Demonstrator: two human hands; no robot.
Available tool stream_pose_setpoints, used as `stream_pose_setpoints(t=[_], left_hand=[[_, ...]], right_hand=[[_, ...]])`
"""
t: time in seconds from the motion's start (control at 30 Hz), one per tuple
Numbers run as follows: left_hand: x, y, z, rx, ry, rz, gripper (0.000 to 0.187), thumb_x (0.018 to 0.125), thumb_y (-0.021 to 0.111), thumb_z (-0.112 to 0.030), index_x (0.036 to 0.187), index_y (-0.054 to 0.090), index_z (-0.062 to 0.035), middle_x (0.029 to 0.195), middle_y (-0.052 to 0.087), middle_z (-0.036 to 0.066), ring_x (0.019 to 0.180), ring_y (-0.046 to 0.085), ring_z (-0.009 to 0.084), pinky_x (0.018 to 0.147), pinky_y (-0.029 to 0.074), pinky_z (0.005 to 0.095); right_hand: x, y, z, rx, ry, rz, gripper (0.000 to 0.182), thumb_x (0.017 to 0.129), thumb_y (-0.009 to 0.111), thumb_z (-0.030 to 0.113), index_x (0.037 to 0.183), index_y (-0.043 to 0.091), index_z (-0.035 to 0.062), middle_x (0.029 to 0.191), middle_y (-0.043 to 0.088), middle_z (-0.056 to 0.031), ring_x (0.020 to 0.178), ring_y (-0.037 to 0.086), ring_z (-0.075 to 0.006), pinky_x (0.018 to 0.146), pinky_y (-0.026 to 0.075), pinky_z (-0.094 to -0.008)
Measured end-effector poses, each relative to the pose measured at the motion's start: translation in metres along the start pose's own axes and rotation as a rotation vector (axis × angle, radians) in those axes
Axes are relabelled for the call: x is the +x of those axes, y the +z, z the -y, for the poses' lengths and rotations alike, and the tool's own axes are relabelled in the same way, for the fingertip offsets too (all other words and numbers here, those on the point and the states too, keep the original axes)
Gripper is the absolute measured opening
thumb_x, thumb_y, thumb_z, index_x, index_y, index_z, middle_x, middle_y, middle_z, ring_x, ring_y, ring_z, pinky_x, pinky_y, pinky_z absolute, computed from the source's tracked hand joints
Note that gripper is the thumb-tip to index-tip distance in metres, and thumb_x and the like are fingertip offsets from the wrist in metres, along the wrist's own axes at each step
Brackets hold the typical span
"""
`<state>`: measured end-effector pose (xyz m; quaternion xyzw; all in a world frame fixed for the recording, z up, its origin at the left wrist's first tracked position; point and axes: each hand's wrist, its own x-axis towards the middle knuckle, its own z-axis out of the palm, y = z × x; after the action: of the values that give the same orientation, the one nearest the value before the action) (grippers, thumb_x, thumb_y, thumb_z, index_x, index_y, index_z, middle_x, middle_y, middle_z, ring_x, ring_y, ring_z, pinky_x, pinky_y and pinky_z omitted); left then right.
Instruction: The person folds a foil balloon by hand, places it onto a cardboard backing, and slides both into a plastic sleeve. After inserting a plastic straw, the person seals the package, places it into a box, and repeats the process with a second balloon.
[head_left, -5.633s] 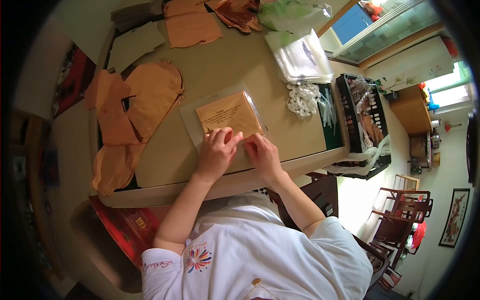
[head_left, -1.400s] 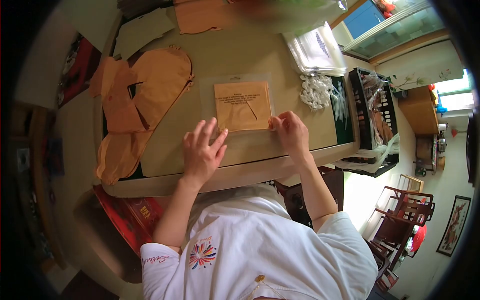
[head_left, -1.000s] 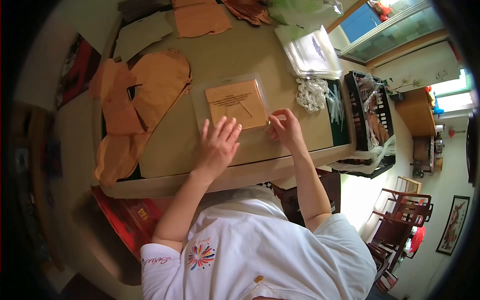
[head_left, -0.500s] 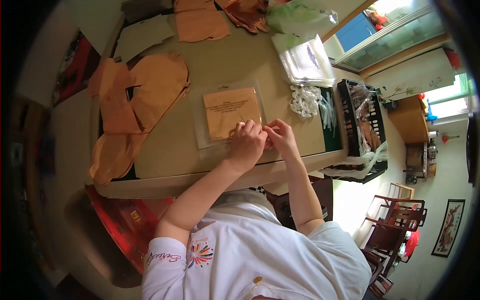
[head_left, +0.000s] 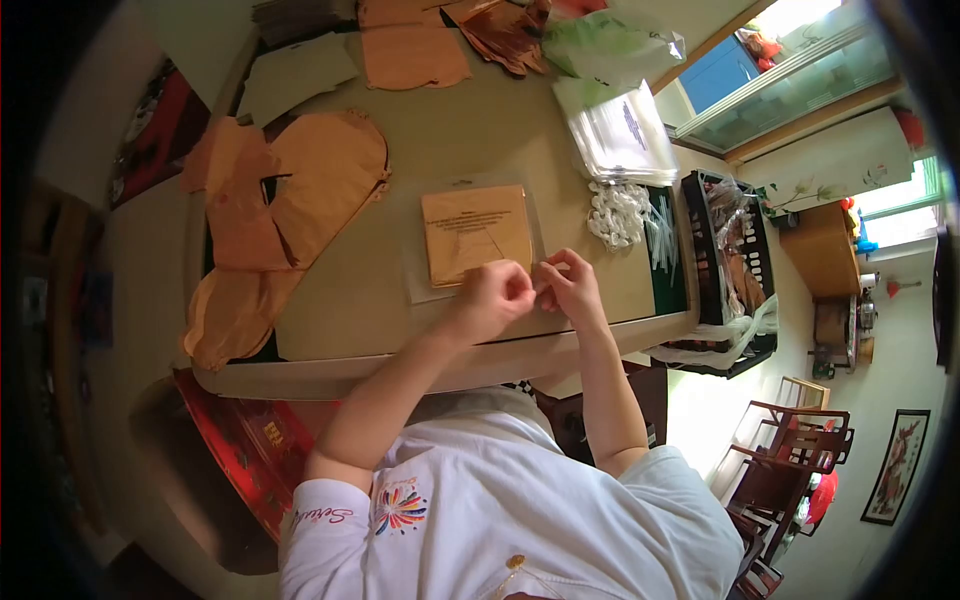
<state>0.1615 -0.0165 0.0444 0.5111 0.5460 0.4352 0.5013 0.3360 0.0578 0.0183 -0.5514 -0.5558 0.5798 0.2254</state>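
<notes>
A clear plastic bag (head_left: 418,292) lies flat on the table with a folded orange-tan sheet (head_left: 480,250) inside. Dark printed text shows across the upper part. My left hand (head_left: 497,298) is at the bag's near edge, its fingers curled into a pinch; anything between them is hidden. Just to its right, my right hand (head_left: 573,287) is pinched too, beside the bag's lower right corner. Whatever it holds is too small to make out. A small gap separates the two hands.
Orange-tan folded pieces (head_left: 325,165) spread over the table's left side. Grey sheets (head_left: 295,75) lie at the back. On the right are a stack of clear bags (head_left: 625,135), a white coiled bundle (head_left: 617,215), clear thin strips (head_left: 662,240) and a black crate (head_left: 725,250).
My hands, together before, have drawn slightly apart. The left hand has lowered off the sheet's corner toward the near edge. The whole view has shifted a little.
</notes>
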Motion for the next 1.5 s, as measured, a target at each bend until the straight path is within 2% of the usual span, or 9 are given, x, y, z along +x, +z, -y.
stream_pose_setpoints(t=[0.03,0.13,0.23,0.47,0.67,0.97,1.07,1.17,1.5], left_hand=[[-0.006,-0.014,-0.008,-0.350,-0.215,0.093,0.010,0.076,0.068,-0.008,0.084,0.063,-0.0024,0.078,0.062,0.009,0.086,0.059,0.0250,0.080,0.047,0.0383],[-0.023,-0.050,-0.024,-0.412,-0.220,-0.139,0.011,0.074,0.072,-0.008,0.083,0.065,-0.0044,0.078,0.062,0.009,0.079,0.059,0.0256,0.072,0.050,0.0365],[-0.014,-0.035,0.001,0.475,0.360,-0.238,0.010,0.074,0.072,-0.008,0.083,0.066,-0.0072,0.079,0.062,0.007,0.081,0.059,0.0251,0.073,0.050,0.0356],[0.022,0.036,0.032,0.875,0.338,-0.075,0.011,0.075,0.072,-0.018,0.077,0.064,-0.0096,0.086,0.057,0.006,0.094,0.055,0.0254,0.085,0.045,0.0404],[0.015,0.015,0.021,0.550,0.204,-0.111,0.011,0.074,0.072,-0.016,0.076,0.064,-0.0084,0.086,0.058,0.007,0.094,0.056,0.0259,0.085,0.046,0.0396],[0.025,0.040,0.031,0.840,0.400,-0.147,0.011,0.074,0.071,-0.014,0.079,0.063,-0.0073,0.086,0.058,0.007,0.091,0.056,0.0256,0.082,0.046,0.0380],[0.013,0.031,0.032,0.633,0.338,-0.148,0.010,0.075,0.069,-0.011,0.081,0.062,-0.0058,0.084,0.059,0.007,0.089,0.057,0.0246,0.079,0.047,0.0377],[-0.006,-0.001,0.006,0.024,0.030,-0.023,0.010,0.076,0.068,-0.009,0.081,0.061,-0.0049,0.082,0.060,0.008,0.087,0.058,0.0245,0.075,0.048,0.0379],[0.015,0.029,0.017,0.633,0.379,-0.120,0.012,0.074,0.071,-0.015,0.077,0.062,-0.0074,0.084,0.058,0.006,0.090,0.057,0.0244,0.077,0.050,0.0383]], right_hand=[[0.000,-0.002,0.001,0.007,0.016,0.001,0.013,0.092,0.060,0.014,0.089,0.055,0.0025,0.066,0.066,-0.0093,0.044,0.055,-0.0109,0.039,0.041,-0.0231],[0.001,-0.002,0.001,0.007,0.024,0.039,0.014,0.092,0.062,0.017,0.089,0.055,0.0043,0.066,0.067,-0.0081,0.044,0.055,-0.0100,0.039,0.040,-0.0213],[0.000,-0.001,0.002,-0.018,0.018,0.053,0.014,0.092,0.062,0.016,0.090,0.056,0.0042,0.065,0.066,-0.0063,0.044,0.055,-0.0092,0.038,0.039,-0.0203],[0.001,0.001,-0.004,0.050,-0.003,0.026,0.011,0.092,0.060,0.012,0.091,0.054,0.0029,0.065,0.063,-0.0047,0.045,0.056,-0.0096,0.038,0.040,-0.0203],[0.000,0.002,-0.002,0.051,0.004,0.023,0.010,0.093,0.060,0.011,0.093,0.053,0.0031,0.063,0.062,-0.0061,0.043,0.055,-0.0102,0.037,0.040,-0.0211],[0.001,0.001,-0.006,0.076,-0.020,0.025,0.009,0.093,0.058,0.009,0.092,0.052,0.0027,0.061,0.061,-0.0064,0.043,0.055,-0.0107,0.036,0.040,-0.0221],[0.002,0.001,-0.009,0.072,-0.032,0.011,0.009,0.093,0.057,0.009,0.092,0.052,0.0028,0.062,0.061,-0.0067,0.042,0.055,-0.0107,0.036,0.040,-0.0222],[-0.001,0.002,-0.003,0.042,0.008,-0.015,0.008,0.094,0.057,0.010,0.092,0.052,0.0031,0.063,0.062,-0.0061,0.042,0.054,-0.0105,0.036,0.039,-0.0221],[0.000,0.003,-0.004,0.055,-0.015,-0.005,0.009,0.094,0.057,0.010,0.090,0.053,0.0032,0.062,0.061,-0.0052,0.043,0.055,-0.0097,0.037,0.040,-0.0210]])
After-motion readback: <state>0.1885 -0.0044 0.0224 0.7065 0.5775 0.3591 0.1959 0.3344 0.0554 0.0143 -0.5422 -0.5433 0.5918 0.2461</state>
